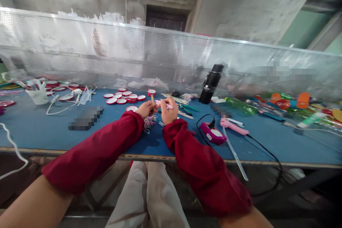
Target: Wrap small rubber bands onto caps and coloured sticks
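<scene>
Close together over the blue table, my left hand (146,108) and my right hand (169,111) almost meet at the fingertips. My left hand pinches a thin, upright orange-and-pale stick (152,97). A pink pen-like thing (166,105) is in the closed fingers of my right hand; its exact kind is too small to tell. Below the hands lies a tangle of thin multicoloured loops (150,123), partly hidden by my left hand. Several flat round red-rimmed white rolls (121,101) lie just beyond my left hand. Teal-handled pliers (184,109) rest right of my right hand.
A black bottle (211,83) stands before the perforated metal screen (120,50). At right are a purple power socket (213,133), a pink glue gun (235,126) with a glue stick (237,158) over the table edge. A dark phone (86,118) and white cup (37,96) are left.
</scene>
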`<state>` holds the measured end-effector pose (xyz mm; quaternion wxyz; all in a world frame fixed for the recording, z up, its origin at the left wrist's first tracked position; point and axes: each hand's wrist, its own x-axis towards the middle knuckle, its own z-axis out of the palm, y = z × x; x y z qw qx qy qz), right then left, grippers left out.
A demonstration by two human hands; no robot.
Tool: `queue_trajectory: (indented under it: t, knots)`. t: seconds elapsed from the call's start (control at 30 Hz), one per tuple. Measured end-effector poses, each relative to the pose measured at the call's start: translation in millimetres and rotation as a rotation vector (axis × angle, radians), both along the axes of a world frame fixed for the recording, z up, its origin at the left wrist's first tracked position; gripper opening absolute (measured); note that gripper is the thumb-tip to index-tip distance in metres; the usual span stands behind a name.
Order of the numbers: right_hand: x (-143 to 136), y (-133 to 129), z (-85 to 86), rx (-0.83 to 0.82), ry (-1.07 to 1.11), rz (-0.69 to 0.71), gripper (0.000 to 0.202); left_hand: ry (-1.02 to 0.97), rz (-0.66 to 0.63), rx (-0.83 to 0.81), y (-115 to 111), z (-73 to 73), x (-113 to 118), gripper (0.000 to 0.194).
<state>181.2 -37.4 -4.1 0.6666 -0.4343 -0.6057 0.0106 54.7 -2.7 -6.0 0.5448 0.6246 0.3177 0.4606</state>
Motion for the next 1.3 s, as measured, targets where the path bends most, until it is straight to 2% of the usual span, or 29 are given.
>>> queue_trajectory:
  t: [0.13,0.3,0.6,0.9,1.1,1.3]
  knots:
    - [-1.2,-1.7,0.2,-0.006,-0.05,0.036,0.021,-0.015,-0.003,-0.012,-2.0,2.2,1.0,0.017]
    - [-0.3,-0.4,0.0,-0.01,-0.027,-0.005,0.022,-0.011,0.002,-0.014,0.2,0.0,1.0,0.019]
    - [-0.6,-1.7,-0.8,0.003,-0.021,0.028,0.022,-0.029,-0.01,0.001,1.6,-1.1,0.5,0.022]
    - [0.3,-0.2,-0.5,-0.014,-0.024,-0.012,0.023,-0.014,-0.003,0.001,2.3,-2.1,0.2,0.022]
    - [-1.2,-2.8,-0.4,-0.004,-0.063,0.026,0.023,-0.031,-0.013,-0.001,1.6,-1.3,0.3,0.021]
    - [0.9,0.1,-0.1,-0.007,-0.033,-0.025,0.023,-0.015,-0.011,0.006,3.4,-2.9,0.1,0.022]
